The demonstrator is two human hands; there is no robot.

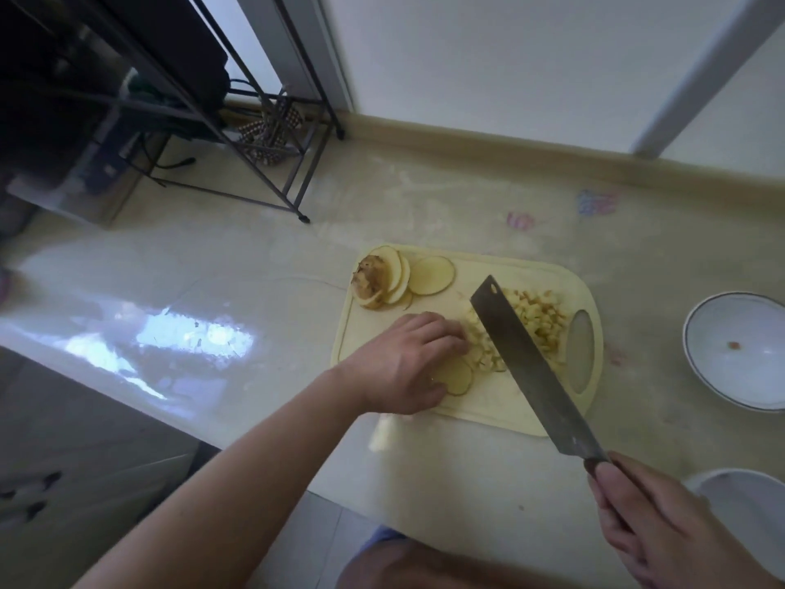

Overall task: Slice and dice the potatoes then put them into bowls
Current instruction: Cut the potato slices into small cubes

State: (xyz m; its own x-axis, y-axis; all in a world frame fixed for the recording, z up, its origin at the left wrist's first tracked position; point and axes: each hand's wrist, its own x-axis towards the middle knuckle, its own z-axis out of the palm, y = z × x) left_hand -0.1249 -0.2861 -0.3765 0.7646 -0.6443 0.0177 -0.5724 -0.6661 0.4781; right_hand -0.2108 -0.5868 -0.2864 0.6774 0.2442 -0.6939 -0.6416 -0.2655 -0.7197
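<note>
A pale yellow cutting board (492,401) lies on the counter. At its far left corner sits a fan of potato slices (395,278) with a skin-covered end piece. Diced potato (541,318) is heaped near the board's right end. My left hand (403,363) presses curled fingers down on a stack of slices (456,374) at the board's near side. My right hand (654,525) grips the dark handle of a cleaver (535,367), whose blade stands on edge just right of my left fingertips, among cut strips.
A white bowl (739,376) with a dark rim stands right of the board, holding one tiny scrap. A second white bowl (739,499) shows at the lower right edge. A black wire rack (255,133) stands at the back left. A potato piece (382,433) lies off the board's near edge.
</note>
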